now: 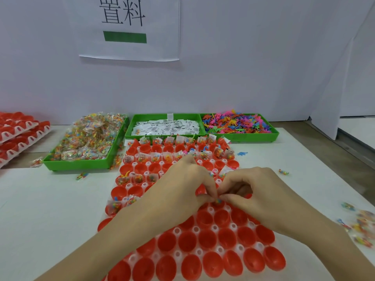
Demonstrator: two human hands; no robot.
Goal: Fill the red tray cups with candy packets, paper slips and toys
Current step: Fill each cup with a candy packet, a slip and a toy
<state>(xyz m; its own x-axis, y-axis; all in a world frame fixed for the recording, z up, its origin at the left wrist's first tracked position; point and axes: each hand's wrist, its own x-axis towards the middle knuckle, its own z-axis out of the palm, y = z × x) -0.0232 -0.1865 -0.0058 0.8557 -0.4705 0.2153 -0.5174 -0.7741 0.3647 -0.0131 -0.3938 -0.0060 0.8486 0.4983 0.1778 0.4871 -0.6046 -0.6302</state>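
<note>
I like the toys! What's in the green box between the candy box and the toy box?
Head view: the middle green box holds white paper slips, between the candy packets and the toys.

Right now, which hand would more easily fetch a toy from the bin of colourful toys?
Probably the right hand: the toy bin sits far right, on its side. Both hands pinch one candy packet, so it must let go first.
</note>
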